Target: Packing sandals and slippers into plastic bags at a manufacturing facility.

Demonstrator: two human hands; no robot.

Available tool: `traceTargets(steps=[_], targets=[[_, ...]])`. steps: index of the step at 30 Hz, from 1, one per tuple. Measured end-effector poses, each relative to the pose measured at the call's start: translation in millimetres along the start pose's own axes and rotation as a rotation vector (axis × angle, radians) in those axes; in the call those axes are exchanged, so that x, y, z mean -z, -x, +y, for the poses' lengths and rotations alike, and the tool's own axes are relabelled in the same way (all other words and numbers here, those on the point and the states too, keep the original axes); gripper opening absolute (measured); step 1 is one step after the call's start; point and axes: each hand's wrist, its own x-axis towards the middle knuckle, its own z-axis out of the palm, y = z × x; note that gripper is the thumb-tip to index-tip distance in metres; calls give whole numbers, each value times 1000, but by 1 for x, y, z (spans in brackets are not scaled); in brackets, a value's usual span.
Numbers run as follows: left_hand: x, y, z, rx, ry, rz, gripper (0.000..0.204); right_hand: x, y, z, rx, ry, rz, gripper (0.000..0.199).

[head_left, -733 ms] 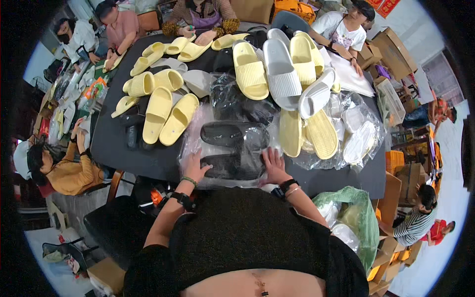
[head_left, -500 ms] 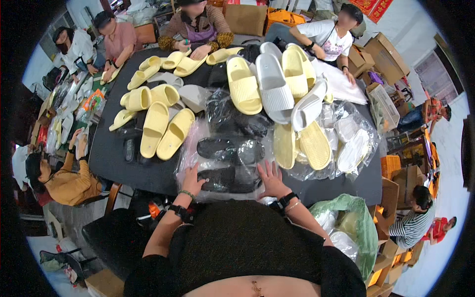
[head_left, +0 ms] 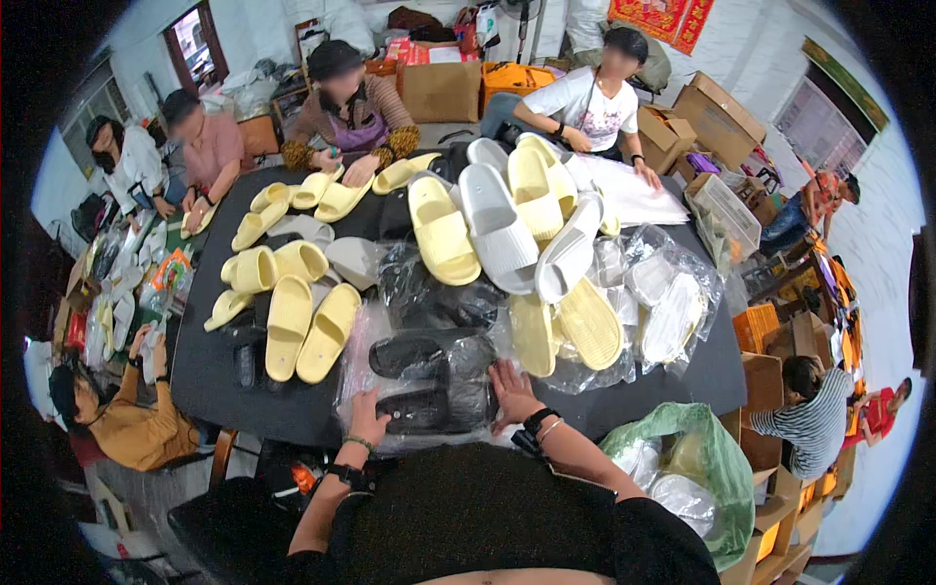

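a pair of black slippers (head_left: pixel 414 407) lies side by side inside a clear plastic bag (head_left: pixel 357 357), flat on the dark counter (head_left: pixel 629 392) at the edge nearest the person. the slippers are smooth and plain, with broad straps toward the right and flat footbeds showing toward the left; the wrinkled film lays pale glints over them and looks faintly pink along its left side. the person's left hand (head_left: pixel 368 419) rests at the bag's left edge, thumb pointing inward; whether its grip pinches the film cannot be told. the right hand (head_left: pixel 512 397) has its grip released, fingers spread against the bag's right end. just beyond, to the left, stand yellow slippers (head_left: pixel 289 327); to the right, yellow and gray slippers (head_left: pixel 496 226) are piled together. a green bag (head_left: pixel 736 487) sits by the counter's near right corner.
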Motion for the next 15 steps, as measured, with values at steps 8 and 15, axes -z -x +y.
traceTargets(steps=[8,15], targets=[[18,-7,32,-93,-133,150,69,-3,-7,5,-4,-2,-41,157],[94,-79,149,-378,-3,126,52,-17,-15,16,-33,77,-25,158]])
